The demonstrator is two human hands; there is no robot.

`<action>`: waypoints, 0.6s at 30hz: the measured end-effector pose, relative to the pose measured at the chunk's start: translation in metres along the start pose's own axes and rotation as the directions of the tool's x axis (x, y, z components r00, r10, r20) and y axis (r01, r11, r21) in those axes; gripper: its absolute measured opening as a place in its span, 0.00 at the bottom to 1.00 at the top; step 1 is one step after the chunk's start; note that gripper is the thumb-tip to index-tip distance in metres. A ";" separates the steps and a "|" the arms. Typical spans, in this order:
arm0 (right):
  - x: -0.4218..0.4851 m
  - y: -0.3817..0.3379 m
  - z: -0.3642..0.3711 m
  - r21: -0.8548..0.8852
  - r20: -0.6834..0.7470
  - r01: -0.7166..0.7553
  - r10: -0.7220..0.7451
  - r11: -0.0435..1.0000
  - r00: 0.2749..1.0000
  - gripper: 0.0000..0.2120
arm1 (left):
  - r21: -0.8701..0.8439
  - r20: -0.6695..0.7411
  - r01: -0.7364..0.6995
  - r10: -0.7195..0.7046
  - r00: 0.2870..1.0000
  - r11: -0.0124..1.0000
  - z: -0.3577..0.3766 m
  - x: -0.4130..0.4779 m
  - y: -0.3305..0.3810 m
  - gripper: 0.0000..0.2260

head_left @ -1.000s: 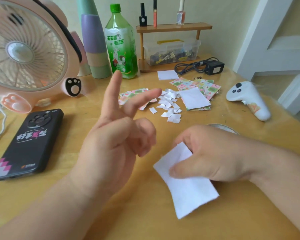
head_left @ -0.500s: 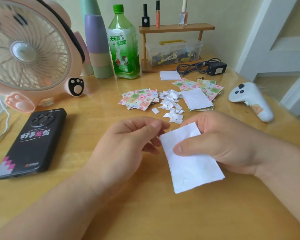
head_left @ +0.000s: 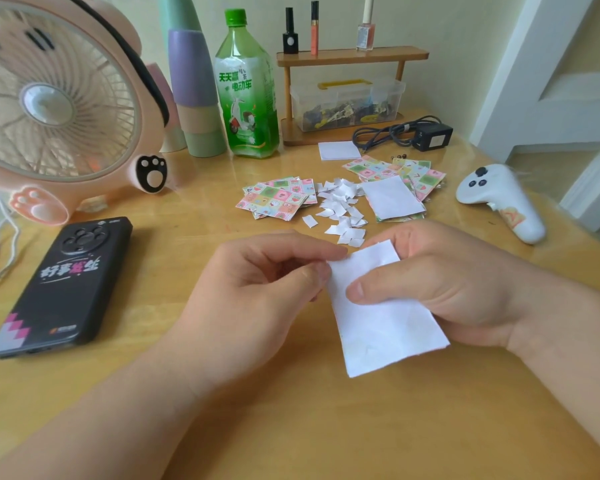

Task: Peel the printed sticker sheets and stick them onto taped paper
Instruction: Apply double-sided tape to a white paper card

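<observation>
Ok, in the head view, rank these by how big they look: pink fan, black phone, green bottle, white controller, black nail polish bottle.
1. pink fan
2. black phone, though it lies nearer the camera than the bottle, so this rank is unsure
3. green bottle
4. white controller
5. black nail polish bottle

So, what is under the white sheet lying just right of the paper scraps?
Colourful printed sticker sheets stick out around the white sheet. How many lie beneath is hidden.
</observation>
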State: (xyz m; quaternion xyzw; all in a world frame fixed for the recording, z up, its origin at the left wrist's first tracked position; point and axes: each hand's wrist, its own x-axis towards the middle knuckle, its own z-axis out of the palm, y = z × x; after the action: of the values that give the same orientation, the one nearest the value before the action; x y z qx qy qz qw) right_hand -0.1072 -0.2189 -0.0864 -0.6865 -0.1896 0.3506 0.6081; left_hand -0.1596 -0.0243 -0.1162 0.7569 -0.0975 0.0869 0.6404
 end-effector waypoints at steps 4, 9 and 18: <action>0.000 0.000 -0.004 0.133 0.034 -0.014 0.009 0.991 0.999 0.18 | 0.473 0.164 -0.337 0.294 0.942 0.814 -0.006 -0.001 0.007 0.13; -0.001 -0.002 -0.004 0.242 0.067 0.014 -0.031 0.970 0.997 0.16 | 0.666 0.279 -0.425 0.324 0.904 0.613 -0.011 0.001 0.021 0.21; 0.014 0.011 0.000 0.065 -0.188 0.045 -0.032 0.997 0.982 0.07 | 0.858 0.313 -0.323 0.092 0.945 0.400 0.011 -0.009 0.015 0.31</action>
State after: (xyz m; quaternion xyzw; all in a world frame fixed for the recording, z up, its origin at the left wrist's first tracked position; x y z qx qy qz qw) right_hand -0.0996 -0.2108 -0.1006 -0.6914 -0.1329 0.2790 0.6531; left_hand -0.1717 -0.0375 -0.1065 0.9666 -0.1984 0.1224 0.1060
